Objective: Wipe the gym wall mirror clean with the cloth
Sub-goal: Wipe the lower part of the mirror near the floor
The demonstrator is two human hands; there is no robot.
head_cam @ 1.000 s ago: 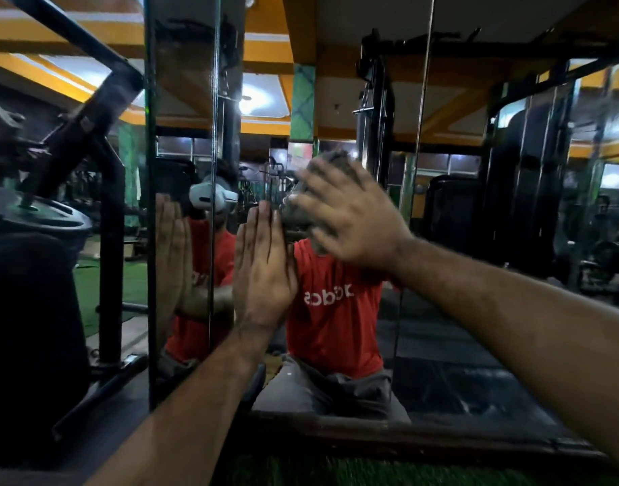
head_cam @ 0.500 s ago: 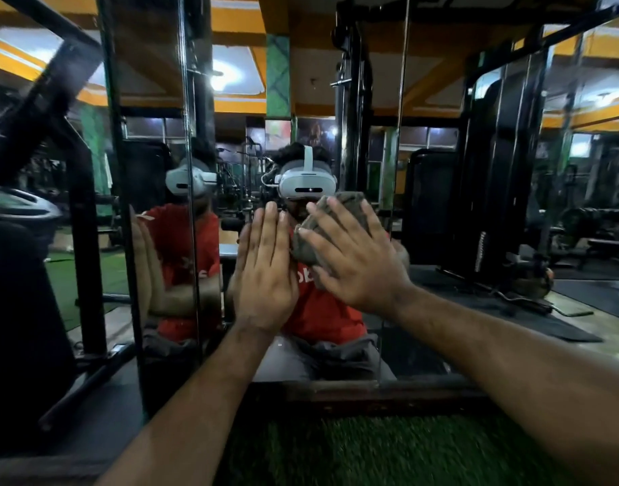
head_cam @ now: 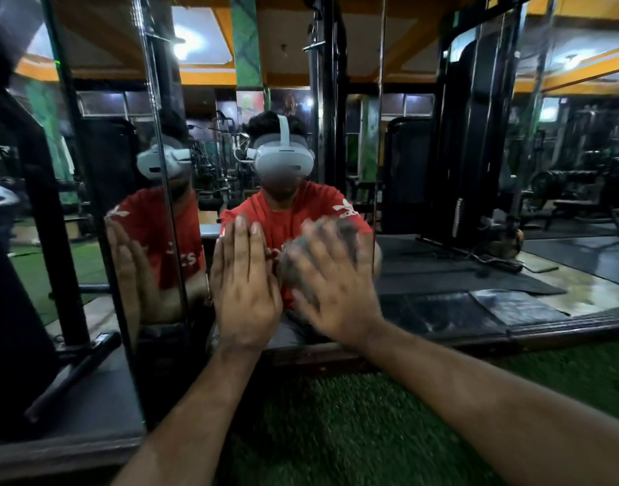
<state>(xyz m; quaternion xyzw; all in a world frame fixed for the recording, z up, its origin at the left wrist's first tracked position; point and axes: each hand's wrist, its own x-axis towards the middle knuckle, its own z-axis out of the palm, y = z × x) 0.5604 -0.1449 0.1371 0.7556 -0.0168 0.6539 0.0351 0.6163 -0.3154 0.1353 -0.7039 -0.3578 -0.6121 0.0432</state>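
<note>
My left hand (head_cam: 245,285) lies flat on the mirror (head_cam: 441,205), fingers straight and together, holding nothing — a brace only. My right hand (head_cam: 336,285) is just beside it on the glass, fingers spread over the cloth (head_cam: 294,261) and pressing it to the surface. This hand is blurred, so I cannot tell whether the thumb hooks the cloth's edge.

Position: the cloth sits low on the mirror, a little above its bottom frame (head_cam: 336,359), between my palm and the glass. Only a grey, bunched patch shows past my fingers.

Handling assessment: the cloth looks soft, light and limp; it should fold under pressure and could slip out sideways if my palm lifts. In my judgement the best hold is a flat palm over the middle of the wad, fingertips pinning its far edge. The mirror is rigid but fragile — firm, even pressure, no knocks against the panel seam (head_cam: 378,135) to the right of the cloth.
</note>
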